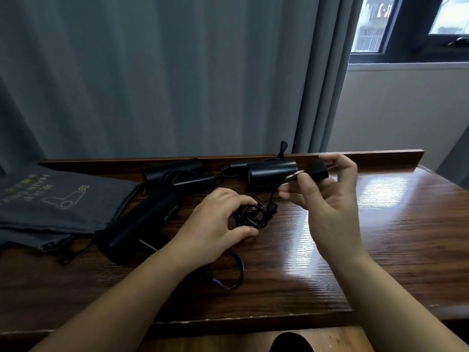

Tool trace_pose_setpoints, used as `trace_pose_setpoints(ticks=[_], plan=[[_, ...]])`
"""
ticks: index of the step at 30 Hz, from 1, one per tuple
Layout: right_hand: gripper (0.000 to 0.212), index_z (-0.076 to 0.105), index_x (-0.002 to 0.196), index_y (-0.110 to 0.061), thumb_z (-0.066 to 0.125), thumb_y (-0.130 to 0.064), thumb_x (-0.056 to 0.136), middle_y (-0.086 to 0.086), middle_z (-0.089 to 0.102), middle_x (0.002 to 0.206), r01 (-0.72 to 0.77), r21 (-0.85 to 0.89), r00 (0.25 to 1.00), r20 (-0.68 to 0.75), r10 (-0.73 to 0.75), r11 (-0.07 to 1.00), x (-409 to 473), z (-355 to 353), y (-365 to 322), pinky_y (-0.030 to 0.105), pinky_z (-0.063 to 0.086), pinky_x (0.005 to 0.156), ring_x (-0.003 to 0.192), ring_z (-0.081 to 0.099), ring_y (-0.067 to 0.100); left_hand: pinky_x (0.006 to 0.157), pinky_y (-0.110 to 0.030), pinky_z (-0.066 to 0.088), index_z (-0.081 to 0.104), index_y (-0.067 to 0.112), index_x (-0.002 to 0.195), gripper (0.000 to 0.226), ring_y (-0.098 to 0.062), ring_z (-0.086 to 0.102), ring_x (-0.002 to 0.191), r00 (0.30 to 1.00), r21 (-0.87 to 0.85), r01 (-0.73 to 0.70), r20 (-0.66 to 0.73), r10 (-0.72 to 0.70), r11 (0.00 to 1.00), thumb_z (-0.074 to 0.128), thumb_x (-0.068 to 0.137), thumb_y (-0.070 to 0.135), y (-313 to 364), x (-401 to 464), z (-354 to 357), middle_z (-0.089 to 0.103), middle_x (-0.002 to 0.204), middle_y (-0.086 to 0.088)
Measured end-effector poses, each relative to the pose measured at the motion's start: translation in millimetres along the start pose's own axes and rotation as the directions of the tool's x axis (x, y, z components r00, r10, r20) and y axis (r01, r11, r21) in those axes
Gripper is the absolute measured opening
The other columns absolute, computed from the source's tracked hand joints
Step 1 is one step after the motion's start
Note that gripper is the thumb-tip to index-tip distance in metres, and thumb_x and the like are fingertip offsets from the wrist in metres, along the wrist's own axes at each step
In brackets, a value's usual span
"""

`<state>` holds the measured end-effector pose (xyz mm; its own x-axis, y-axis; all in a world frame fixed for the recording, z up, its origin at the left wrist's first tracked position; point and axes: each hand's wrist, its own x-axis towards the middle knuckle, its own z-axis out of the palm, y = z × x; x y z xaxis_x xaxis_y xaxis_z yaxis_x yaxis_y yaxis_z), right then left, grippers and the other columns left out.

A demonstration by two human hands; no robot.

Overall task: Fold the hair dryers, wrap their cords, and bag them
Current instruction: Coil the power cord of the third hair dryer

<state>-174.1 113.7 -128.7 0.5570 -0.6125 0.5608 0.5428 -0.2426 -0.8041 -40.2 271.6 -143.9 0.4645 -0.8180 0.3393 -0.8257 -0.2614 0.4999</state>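
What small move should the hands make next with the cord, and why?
Probably the right hand should bring its cord end and plug down to the coil and wind it on. The left hand holds the coil on the table, but a loose stretch of cord runs up to the right hand, so the wrap looks unfinished.

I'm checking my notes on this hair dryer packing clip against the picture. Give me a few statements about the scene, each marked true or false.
1. The left hand holds a coiled cord on the table. True.
2. The grey bags lie to the right of the hands. False: they lie at the left end of the table.
3. The right hand pinches the cord near its plug, lifted off the table. True.
4. A hair dryer is already inside a bag. False: the dryers seen lie bare on the wood.
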Motion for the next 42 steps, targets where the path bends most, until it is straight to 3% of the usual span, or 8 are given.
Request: trace_pose_setpoints(ticks=[4,11,14,21,25,30,36,42], plan=[[0.038,0.041,0.122,-0.019,0.057,0.005,0.097,0.019,0.066,0.095,0.039,-0.067,0.991,0.133,-0.029,0.997,0,6,-2,0.044,0.062,0.079,0.084,0.074,0.033,0.104,-0.029,0.046,0.056,0.045,0.127,0.050,0.002,0.046,0.119,1.000,-0.002,-0.016,0.010,0.016,1.000,0.074,0.081,0.051,3,-3,4,0.048,0.122,0.024],[0.032,0.046,0.119,-0.014,0.054,0.008,0.097,0.019,0.072,0.098,-0.222,0.060,0.951,0.235,0.203,0.973,2,4,11,0.042,0.058,0.090,0.096,0.071,0.031,0.100,-0.016,0.038,0.066,0.037,0.115,0.037,0.001,0.042,0.118,0.991,-0.106,-0.031,-0.130,0.017,0.994,0.077,0.086,0.018,-2,-2,10,0.052,0.110,0.021],[0.023,0.056,0.112,-0.012,0.059,0.003,0.096,0.009,0.073,0.093,-0.359,0.073,0.914,0.228,0.335,0.930,-1,1,24,0.039,0.054,0.090,0.091,0.070,0.020,0.093,-0.005,0.031,0.071,0.037,0.101,0.031,0.002,0.041,0.111,0.966,-0.066,0.032,-0.256,-0.048,0.997,0.072,0.088,0.010,-3,-2,8,0.046,0.104,0.020],[0.026,0.060,0.105,-0.014,0.067,-0.010,0.080,0.016,0.071,0.099,-0.494,0.277,0.867,0.231,0.442,0.824,-5,-1,35,0.051,0.054,0.094,0.102,0.069,0.034,0.071,-0.012,0.044,0.070,0.040,0.109,0.022,0.003,0.059,0.081,0.922,-0.265,0.234,-0.243,-0.300,0.936,0.069,0.093,0.025,0,-2,-2,0.063,0.086,0.016],[0.021,0.062,0.106,-0.015,0.071,-0.014,0.087,0.011,0.072,0.092,-0.493,0.089,0.859,0.209,0.467,0.866,-10,5,40,0.055,0.054,0.097,0.095,0.070,0.029,0.077,-0.019,0.049,0.070,0.043,0.111,0.018,-0.001,0.060,0.083,0.937,-0.347,0.258,-0.137,-0.321,0.902,0.061,0.097,0.039,2,2,-4,0.063,0.091,0.016],[0.010,0.061,0.102,-0.028,0.064,-0.033,0.095,-0.011,0.066,0.087,-0.275,-0.244,0.904,0.264,0.337,0.930,-16,13,37,0.036,0.052,0.081,0.085,0.063,0.010,0.080,-0.018,0.044,0.071,0.045,0.108,0.019,-0.003,0.059,0.099,0.936,-0.346,0.313,-0.049,-0.350,0.885,0.057,0.095,0.049,7,3,0,0.059,0.105,0.010],[0.059,0.047,0.108,-0.041,0.085,-0.059,0.066,-0.013,0.059,0.106,-0.103,-0.561,0.900,0.299,0.318,0.822,-16,18,33,0.024,0.052,0.080,0.096,0.061,0.005,0.079,-0.030,0.048,0.078,0.041,0.099,0.019,-0.012,0.060,0.094,0.923,-0.409,0.365,0.041,-0.382,0.837,0.063,0.091,0.048,12,8,-2,0.059,0.098,0.004],[0.071,0.047,0.138,-0.031,0.076,-0.051,0.076,-0.023,0.048,0.119,-0.103,-0.597,0.955,0.165,0.247,0.795,-19,24,33,0.001,0.039,0.084,0.109,0.046,-0.018,0.063,-0.020,0.050,0.079,0.034,0.080,0.020,-0.005,0.064,0.074,0.923,-0.433,0.343,-0.008,-0.384,0.834,0.065,0.091,0.041,13,7,-4,0.066,0.074,0.015]])
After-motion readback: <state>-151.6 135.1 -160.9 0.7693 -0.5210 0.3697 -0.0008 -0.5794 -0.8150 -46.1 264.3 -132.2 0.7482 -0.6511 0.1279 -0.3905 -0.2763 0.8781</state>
